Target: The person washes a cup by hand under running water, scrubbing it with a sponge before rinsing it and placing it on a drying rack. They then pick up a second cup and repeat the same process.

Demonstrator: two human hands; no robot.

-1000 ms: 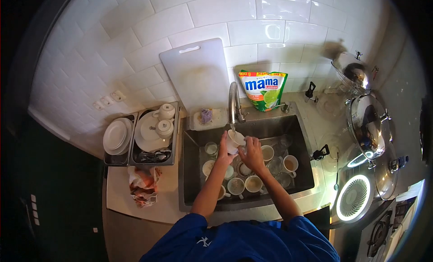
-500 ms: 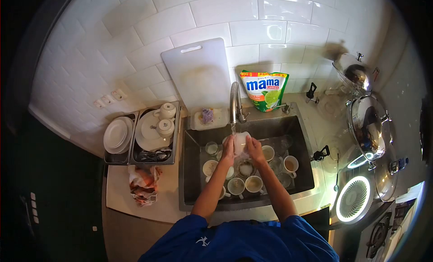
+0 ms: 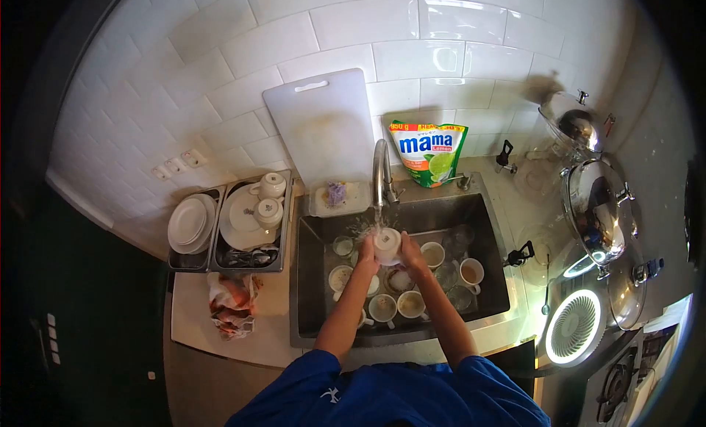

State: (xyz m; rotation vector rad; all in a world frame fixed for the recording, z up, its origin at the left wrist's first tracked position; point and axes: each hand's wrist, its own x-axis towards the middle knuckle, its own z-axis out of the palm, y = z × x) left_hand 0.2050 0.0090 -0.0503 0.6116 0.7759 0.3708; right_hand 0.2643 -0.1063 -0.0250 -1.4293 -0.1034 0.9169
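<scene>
Under the running faucet (image 3: 380, 173), I hold a white cup (image 3: 387, 244) upside down, its base facing up with a small dark mark on it. My left hand (image 3: 368, 252) grips the cup's left side, and my right hand (image 3: 411, 253) closes round the right side. Water splashes off the cup. Below and around my hands, the metal sink (image 3: 312, 269) holds several used cups and glasses. One cup (image 3: 471, 271) at the right contains brown liquid; another cup (image 3: 411, 304) sits near the front.
Left of the sink, metal trays (image 3: 246, 262) hold plates (image 3: 193, 221), upturned cups and cutlery. A crumpled cloth (image 3: 232, 302) lies in front. Behind stand a cutting board (image 3: 323, 126), a sponge (image 3: 336, 193) in a dish, and a detergent pouch (image 3: 429, 153). Lidded pots (image 3: 594, 206) and a lit fan (image 3: 576, 325) are rightward.
The cup has turned so its base now faces up and shows its mark. Both hands have come slightly lower and nearer me, and water now splashes widely around the cup.
</scene>
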